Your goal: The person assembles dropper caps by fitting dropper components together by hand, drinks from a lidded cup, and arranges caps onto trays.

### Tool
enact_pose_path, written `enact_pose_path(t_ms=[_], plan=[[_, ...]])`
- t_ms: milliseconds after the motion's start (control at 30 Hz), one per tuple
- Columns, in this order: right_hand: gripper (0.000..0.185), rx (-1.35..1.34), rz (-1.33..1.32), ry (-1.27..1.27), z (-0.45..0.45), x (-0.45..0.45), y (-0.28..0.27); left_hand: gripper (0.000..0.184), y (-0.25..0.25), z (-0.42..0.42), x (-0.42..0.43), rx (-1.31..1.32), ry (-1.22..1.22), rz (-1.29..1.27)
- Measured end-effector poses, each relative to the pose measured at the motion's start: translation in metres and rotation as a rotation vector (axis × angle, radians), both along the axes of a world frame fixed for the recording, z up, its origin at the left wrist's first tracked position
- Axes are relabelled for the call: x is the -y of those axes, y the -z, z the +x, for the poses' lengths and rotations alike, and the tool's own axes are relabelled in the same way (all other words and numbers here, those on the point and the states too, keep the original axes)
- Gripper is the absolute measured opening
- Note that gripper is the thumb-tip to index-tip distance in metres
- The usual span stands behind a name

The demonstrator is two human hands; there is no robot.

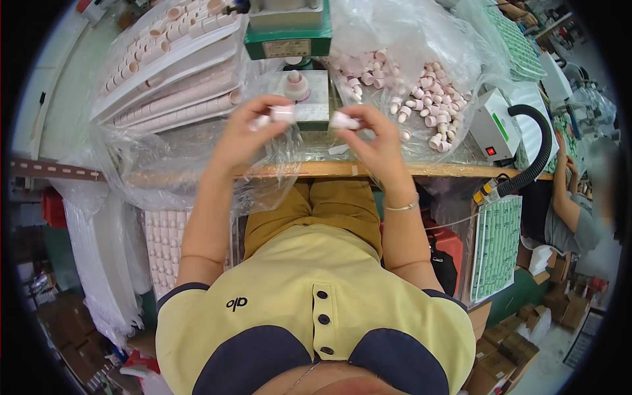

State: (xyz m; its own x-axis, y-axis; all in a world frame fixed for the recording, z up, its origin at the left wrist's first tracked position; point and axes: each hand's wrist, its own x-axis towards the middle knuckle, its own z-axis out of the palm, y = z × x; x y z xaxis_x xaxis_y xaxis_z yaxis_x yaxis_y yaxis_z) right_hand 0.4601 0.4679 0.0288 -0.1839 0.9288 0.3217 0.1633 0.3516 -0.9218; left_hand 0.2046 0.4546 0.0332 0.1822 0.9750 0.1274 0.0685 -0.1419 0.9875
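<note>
In front of the press, my left hand [247, 135] pinches a short, pale pink plastic sleeve [283, 114], and a small white piece [260, 123] shows at its fingers. My right hand [376, 139] is closed on a pink cap with a white stem [343, 121], a short gap away from the left one. Between and beyond both hands, a pink part [295, 85] with a rounded top stands upright on the base of the press [315, 105]. The green press head [288, 47] hangs above that part.
A loose pile of pink and white caps [434, 99] lies on plastic film at right. Trays of pink sleeves [168, 62] are stacked at left. A white box with a black hose [495, 128] stands by the wooden table edge [316, 170]. Another person [576, 210] sits far right.
</note>
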Motion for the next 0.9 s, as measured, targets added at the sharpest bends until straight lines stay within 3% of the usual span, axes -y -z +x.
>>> enact_pose_path(t_ms=[67, 167, 367, 600, 800, 900], plan=[[0.029, 0.151, 0.251, -0.126, -0.021, -0.010, -0.002, 0.032, 0.016, 0.018, -0.001, 0.084, 0.010, -0.040], [0.030, 0.123, 0.307, -0.105, -0.032, -0.016, 0.000, 0.021, 0.025, 0.026, -0.005, 0.314, -0.049, -0.188], [0.026, 0.115, 0.245, -0.128, -0.040, -0.019, 0.002, 0.022, 0.038, 0.012, -0.021, 0.276, 0.048, -0.345], [0.025, 0.228, 0.309, -0.043, -0.038, -0.013, 0.010, 0.025, 0.025, 0.019, -0.009, 0.241, -0.027, -0.255], [0.027, 0.357, 0.614, 0.013, -0.035, -0.007, 0.000, 0.025, 0.026, 0.018, -0.009, 0.233, 0.035, -0.423], [0.028, 0.373, 0.702, 0.012, -0.032, -0.005, -0.001, 0.025, 0.028, 0.024, -0.006, 0.354, 0.028, -0.432]])
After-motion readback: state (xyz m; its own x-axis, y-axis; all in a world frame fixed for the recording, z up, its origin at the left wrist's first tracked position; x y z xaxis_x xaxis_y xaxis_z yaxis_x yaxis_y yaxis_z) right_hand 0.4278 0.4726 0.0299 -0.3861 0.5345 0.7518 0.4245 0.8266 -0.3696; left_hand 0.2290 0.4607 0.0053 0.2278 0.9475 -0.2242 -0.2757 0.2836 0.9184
